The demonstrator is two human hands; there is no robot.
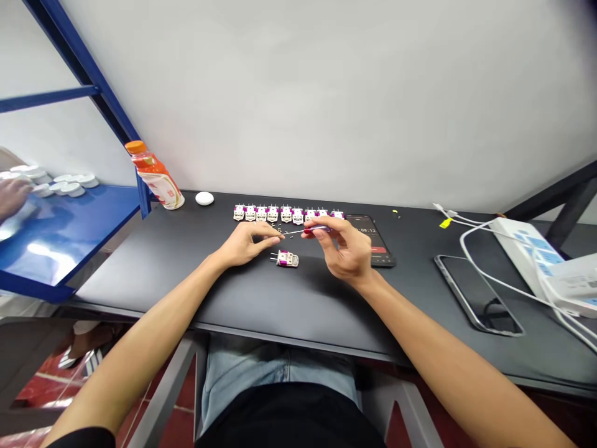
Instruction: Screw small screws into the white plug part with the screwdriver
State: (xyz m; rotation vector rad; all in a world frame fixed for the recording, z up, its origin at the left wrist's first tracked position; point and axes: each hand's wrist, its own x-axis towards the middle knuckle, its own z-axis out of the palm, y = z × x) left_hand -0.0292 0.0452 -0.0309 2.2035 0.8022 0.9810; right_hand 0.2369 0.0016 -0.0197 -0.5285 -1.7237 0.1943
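Observation:
My right hand [345, 249] grips the red handle of a small screwdriver [310, 230], whose thin shaft points left. At its tip, the thumb and forefinger of my left hand [249, 242] are pinched together; anything between them is too small to make out. Just below the shaft lies a white and purple plug-like part [285, 259] with metal prongs pointing left, touched by neither hand. Tiny loose screws [290, 236] are scattered under the shaft. Behind my hands stands a row of several similar white and purple parts [273, 214], its right end partly covered by my right hand.
A phone showing a timer [380, 249] lies behind my right hand, another phone [478, 295] farther right. White cables [485, 270] run by a white box [527, 246]. An orange bottle [158, 177] and white oval object [204, 198] stand left. A person's blurred hand [13, 196] is at a blue table.

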